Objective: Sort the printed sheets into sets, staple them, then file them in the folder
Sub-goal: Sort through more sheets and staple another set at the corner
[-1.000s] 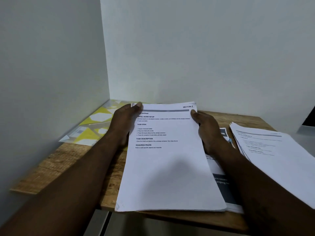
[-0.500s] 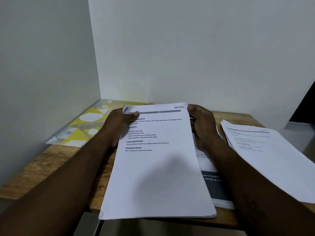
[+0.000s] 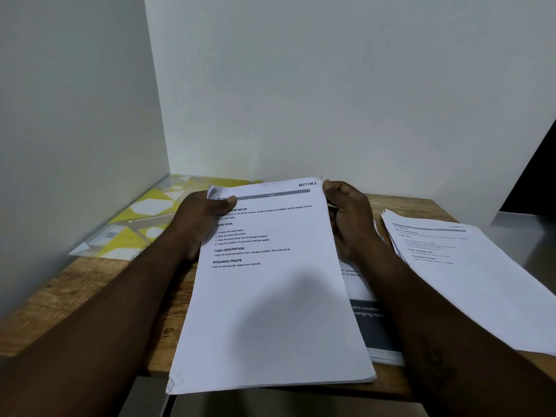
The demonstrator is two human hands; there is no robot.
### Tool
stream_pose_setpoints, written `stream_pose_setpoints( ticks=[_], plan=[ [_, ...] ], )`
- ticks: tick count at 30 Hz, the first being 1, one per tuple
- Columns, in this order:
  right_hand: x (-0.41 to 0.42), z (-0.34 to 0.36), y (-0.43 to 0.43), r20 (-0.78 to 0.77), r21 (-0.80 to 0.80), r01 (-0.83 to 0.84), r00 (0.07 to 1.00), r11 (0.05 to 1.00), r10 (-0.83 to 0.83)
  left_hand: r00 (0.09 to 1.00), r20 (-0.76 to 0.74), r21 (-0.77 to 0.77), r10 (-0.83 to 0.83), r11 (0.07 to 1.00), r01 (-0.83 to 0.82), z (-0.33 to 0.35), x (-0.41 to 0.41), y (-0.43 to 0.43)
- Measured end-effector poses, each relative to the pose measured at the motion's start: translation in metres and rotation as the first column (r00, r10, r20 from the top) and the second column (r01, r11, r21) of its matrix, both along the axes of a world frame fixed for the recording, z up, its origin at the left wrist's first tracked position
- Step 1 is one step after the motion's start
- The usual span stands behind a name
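Sheets [image 3: 270,311] lie mid-table [image 3: 75,284], near end overhanging. The left hand [image 3: 201,218] pinches the curled top-left corner, hiding the first heading's start, and the right hand [image 3: 349,212] grips the top-right edge. Readable: "SECTION 1", "TASK GOAL", "REQUIRED PROPS" — the right-hand pile's [image 3: 475,275] print is blurred.
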State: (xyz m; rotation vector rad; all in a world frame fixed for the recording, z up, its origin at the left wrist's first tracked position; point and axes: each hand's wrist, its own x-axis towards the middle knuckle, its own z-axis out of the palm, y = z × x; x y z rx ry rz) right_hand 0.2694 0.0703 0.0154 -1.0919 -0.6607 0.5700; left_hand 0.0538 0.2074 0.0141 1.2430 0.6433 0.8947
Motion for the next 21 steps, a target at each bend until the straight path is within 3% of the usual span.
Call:
stream_pose_setpoints(
  ticks=[11,21],
  plan=[
    [0.0078,-0.0063,0.0043,-0.1,-0.017,-0.066,0.993,0.998,0.064,0.999,-0.041,0.032,0.031,0.999,-0.029,-0.0025,0.0005,0.002],
    [0.0034,-0.007,0.0082,-0.097,0.018,-0.074,0.992,0.997,0.075,0.999,-0.015,0.107,0.031,0.994,-0.029,-0.0029,0.0037,-0.0001]
  ],
)
